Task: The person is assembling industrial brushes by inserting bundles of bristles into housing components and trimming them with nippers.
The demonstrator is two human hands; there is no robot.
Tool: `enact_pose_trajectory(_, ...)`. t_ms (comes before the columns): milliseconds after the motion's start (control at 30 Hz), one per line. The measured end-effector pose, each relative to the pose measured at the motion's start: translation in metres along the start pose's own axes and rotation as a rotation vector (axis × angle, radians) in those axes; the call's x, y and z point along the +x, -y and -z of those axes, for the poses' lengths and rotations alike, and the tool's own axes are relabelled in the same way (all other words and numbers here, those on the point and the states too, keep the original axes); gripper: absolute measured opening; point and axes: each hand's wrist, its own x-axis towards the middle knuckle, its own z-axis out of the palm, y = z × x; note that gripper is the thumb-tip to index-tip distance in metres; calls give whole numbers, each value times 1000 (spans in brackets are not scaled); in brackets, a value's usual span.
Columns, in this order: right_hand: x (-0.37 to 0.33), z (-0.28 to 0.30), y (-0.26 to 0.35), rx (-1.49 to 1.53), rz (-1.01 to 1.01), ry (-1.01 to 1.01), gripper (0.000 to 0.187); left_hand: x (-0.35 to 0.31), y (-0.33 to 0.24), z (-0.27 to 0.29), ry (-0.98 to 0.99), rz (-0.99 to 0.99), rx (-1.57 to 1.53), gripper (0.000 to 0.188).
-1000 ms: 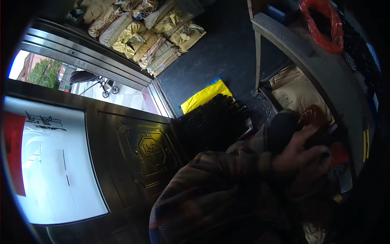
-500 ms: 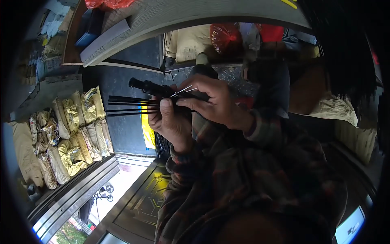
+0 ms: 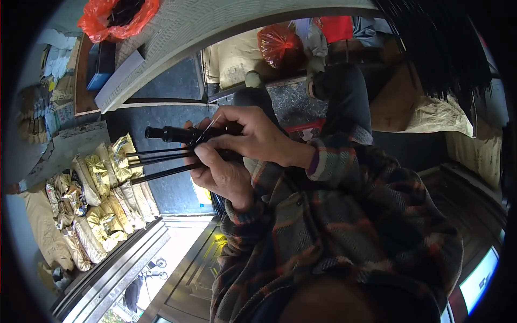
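Observation:
Both my hands meet in the middle of the view. My right hand (image 3: 258,137) comes in from the right in a plaid sleeve and pinches a short black tube (image 3: 164,133), whose end sticks out to the left. My left hand (image 3: 223,177) sits just under it and grips several thin black rods (image 3: 156,161) that fan out leftward. A fine pale wire (image 3: 211,125) crosses between my right fingers. Where the rods join the tube is hidden by my fingers.
Gold and tan sacks (image 3: 102,194) are stacked at the left. An orange plastic bag (image 3: 116,16) and a blue box (image 3: 99,64) lie top left, a red bag (image 3: 280,43) top centre. A bundle of black rods (image 3: 441,59) hangs top right. A dark metal door (image 3: 188,274) is below.
A second ago the view faced a door and window, with only one hand on something dark. The view has swung, and both hands now hold the tube and rods at centre.

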Motion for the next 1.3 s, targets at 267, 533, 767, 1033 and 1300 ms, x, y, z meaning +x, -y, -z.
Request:
enact_pose_trajectory(267, -10, 10, 4, 3, 47, 109, 23, 7, -6, 25, 104, 241, -286, 43)
enact_pose_trajectory(533, -17, 4, 4, -80, 118, -52, 21, 5, -2, 30, 95, 266, -280, 35)
enact_pose_trajectory(767, -20, 4, 3, -222, 220, -48, 22, 1, -1, 31, 118, 245, -275, 29)
enact_pose_trajectory(1033, -20, 1, 10, -256, 275, -105, 17, 0, 0, 32, 58, 279, -298, 27)
enact_pose_trajectory(1300, -16, 3, 3, -99, 91, -50, 19, -3, 1, 27, 4, 136, -102, 39)
